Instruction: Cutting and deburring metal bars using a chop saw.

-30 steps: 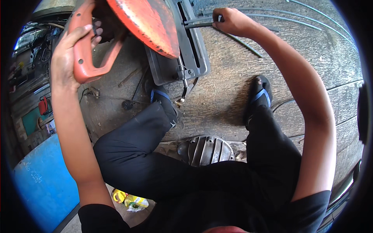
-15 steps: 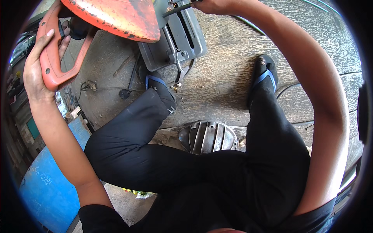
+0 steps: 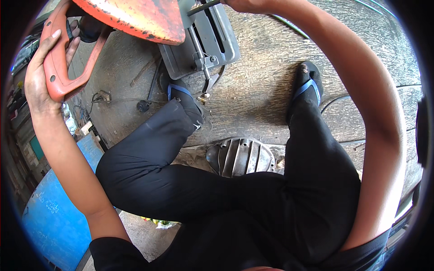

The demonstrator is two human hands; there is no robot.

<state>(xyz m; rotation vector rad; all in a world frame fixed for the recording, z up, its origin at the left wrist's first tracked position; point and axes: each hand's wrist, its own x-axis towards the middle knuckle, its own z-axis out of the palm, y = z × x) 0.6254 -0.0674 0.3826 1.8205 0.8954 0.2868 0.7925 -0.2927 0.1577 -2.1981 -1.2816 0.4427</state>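
Note:
At the upper left, my left hand (image 3: 40, 88) is wrapped round the orange D-shaped handle (image 3: 55, 72) of a chop saw, fingers curling through its opening. The saw's worn orange blade guard (image 3: 135, 20) slopes over a grey metal base (image 3: 181, 61) and hides the blade. A clamp screw (image 3: 197, 47) with a crank runs along the base. My right hand (image 3: 247, 4), partly cut off by the top edge, is closed on a dark metal rod (image 3: 204, 7). The rod's other end reaches the saw behind the guard; its contact there is hidden.
The saw rests on worn wooden boards (image 3: 253, 99) between my sandalled feet. A ribbed metal cover (image 3: 246, 157) lies near my lap. Cables cross the boards, one with a black plug (image 3: 143, 106). A blue panel (image 3: 58, 212) stands at lower left, and clutter lines the left side.
The view has shifted slightly, and the handle and guard appear a little higher in it. Both hands keep their grips.

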